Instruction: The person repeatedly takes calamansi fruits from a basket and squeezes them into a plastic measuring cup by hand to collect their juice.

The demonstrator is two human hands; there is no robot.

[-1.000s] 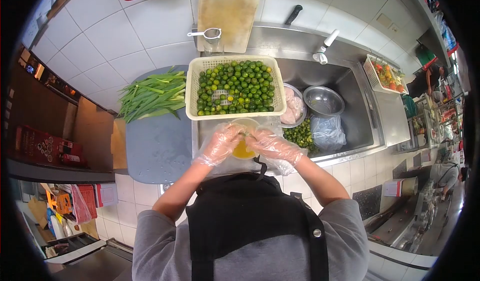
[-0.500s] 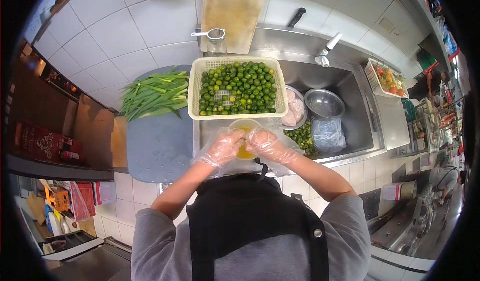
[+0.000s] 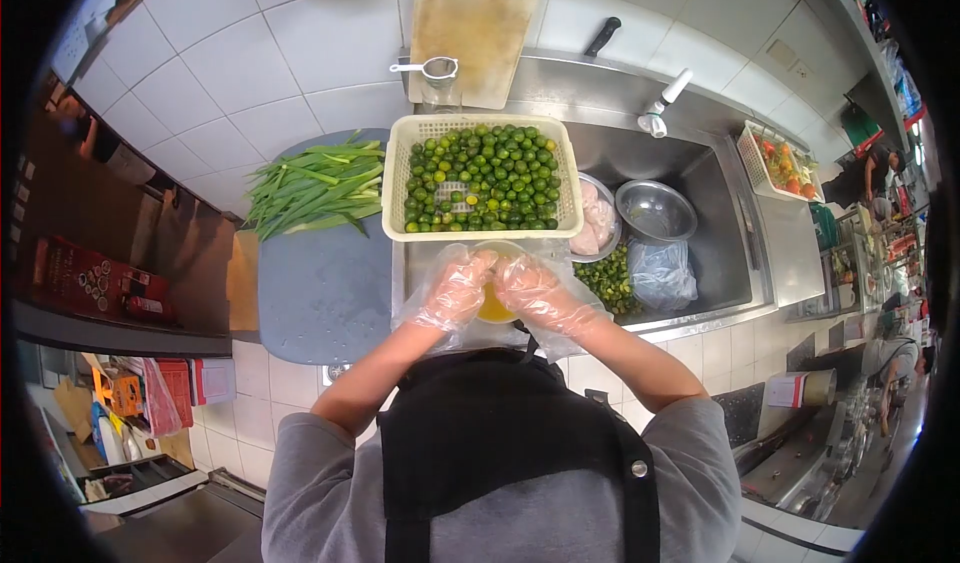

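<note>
Both hands wear clear plastic gloves and meet above a bowl of yellow liquid [image 3: 495, 308]. My left hand [image 3: 457, 288] has its fingers curled at the bowl's left side. Opposite it, my right hand [image 3: 530, 288] is closed too, its fingertips close to the left ones. What they pinch is hidden by the fingers and plastic. Just beyond the hands stands a cream basket [image 3: 397, 225] filled with small green citrus fruits [image 3: 485, 163]. Cut green pieces [image 3: 607, 281] lie in the sink to the right.
Green leaves [image 3: 315, 185] lie on a grey board [image 3: 325, 293] at left. The sink [image 3: 715, 203] holds a metal bowl [image 3: 655, 211], a bowl of pale meat [image 3: 597, 225] and a plastic bag [image 3: 662, 275]. A strainer [image 3: 440, 68] rests on a glass. Other people are at far right.
The view has shifted slightly, so the counter items appear further right. My hands remain over the bowl, with small changes in finger position.
</note>
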